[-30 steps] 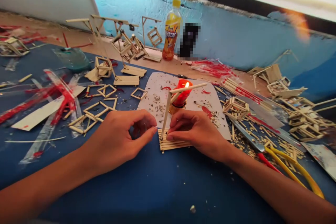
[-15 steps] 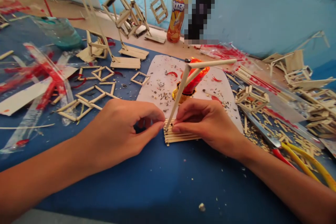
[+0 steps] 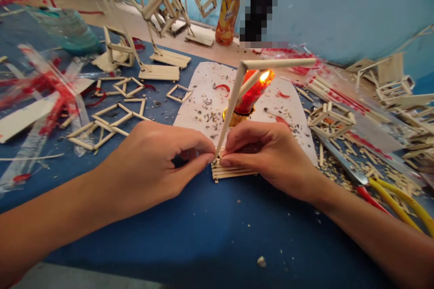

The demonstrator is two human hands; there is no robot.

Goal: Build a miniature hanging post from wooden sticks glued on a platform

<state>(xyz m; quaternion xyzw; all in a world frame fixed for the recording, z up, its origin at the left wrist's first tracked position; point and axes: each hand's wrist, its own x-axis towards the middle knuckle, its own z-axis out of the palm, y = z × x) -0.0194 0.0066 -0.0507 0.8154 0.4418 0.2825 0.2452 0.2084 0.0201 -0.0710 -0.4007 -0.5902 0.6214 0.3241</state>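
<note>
A small stand of thin wooden sticks sits before me: a slatted base (image 3: 233,172), a leaning post (image 3: 230,104) and a top arm (image 3: 278,63) with a short diagonal brace. My left hand (image 3: 169,158) has thumb and forefinger closed at the foot of the post, on its left side. Just right of the post, my right hand (image 3: 267,153) pinches low over the base; what looks like a short bit of stick is mostly hidden by its fingertips. Behind the stand, a lit red candle (image 3: 249,95) rises from a gold-coloured holder (image 3: 233,117).
The candle stands on a white sheet (image 3: 193,104) strewn with burnt scraps. Yellow-and-red-handled pliers or cutters (image 3: 362,180) lie right, by loose stick pieces. Stick frames (image 3: 111,122) and red-striped plastic wrappers (image 3: 61,95) lie left. A drink bottle (image 3: 228,9) stands at the back.
The view has shifted slightly. The left fingertips have closed in on the foot of the post, and the right fingertips are nearer to it. The candle flame now shows beside the brace.
</note>
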